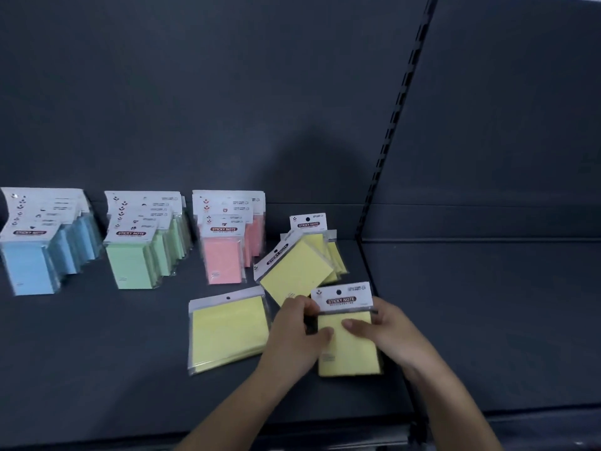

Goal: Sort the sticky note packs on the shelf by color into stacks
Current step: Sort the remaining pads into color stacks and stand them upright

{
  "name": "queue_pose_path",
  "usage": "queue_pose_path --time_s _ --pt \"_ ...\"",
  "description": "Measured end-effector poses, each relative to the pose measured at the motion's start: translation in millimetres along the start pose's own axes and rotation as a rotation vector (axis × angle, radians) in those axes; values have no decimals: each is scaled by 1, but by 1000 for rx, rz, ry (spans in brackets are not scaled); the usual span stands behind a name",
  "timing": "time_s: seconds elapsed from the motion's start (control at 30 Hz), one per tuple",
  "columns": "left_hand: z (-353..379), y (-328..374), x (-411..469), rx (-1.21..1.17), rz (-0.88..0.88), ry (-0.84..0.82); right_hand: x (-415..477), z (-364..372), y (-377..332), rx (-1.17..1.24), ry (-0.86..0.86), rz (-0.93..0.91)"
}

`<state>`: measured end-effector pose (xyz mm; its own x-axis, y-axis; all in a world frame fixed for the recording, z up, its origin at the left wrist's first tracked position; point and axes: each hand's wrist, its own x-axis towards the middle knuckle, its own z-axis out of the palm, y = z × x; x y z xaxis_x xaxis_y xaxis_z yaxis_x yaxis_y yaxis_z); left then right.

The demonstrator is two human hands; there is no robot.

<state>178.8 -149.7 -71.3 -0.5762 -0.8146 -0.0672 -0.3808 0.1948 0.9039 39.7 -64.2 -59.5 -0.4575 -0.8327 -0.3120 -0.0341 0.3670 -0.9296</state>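
Note:
Both hands grip one yellow sticky note pack (349,353) near the shelf's front right. My left hand (296,330) holds its left edge, thumb on the face. My right hand (387,330) holds its right edge, thumb across the front. Another yellow pack (227,330) lies flat, face down, to the left. Behind them a loose heap of yellow packs (299,268) leans crookedly. Along the back stand three rows: blue packs (35,255) at the far left, green packs (136,255), and pink packs (224,252).
The dark grey shelf board (97,353) runs to a front edge at the bottom. A slotted black upright (387,164) divides this bay from the shelf on the right (487,304). The dark back panel (227,92) rises behind the packs.

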Motion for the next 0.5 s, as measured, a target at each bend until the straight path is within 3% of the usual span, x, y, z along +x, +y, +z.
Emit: queue_pose_path --time_s 0.13,0.27,0.37,0.5 --pt "2 -9 -8 243 160 -59 -3 -2 -6 -465 92 113" --pt "1 -9 -7 270 221 -41 -2 7 -16 -887 169 125" --pt "-11 -8 -2 197 205 74 8 16 -26 -753 237 -28" --pt "-27 -16 12 432 295 260 28 34 -39 -382 304 -185"
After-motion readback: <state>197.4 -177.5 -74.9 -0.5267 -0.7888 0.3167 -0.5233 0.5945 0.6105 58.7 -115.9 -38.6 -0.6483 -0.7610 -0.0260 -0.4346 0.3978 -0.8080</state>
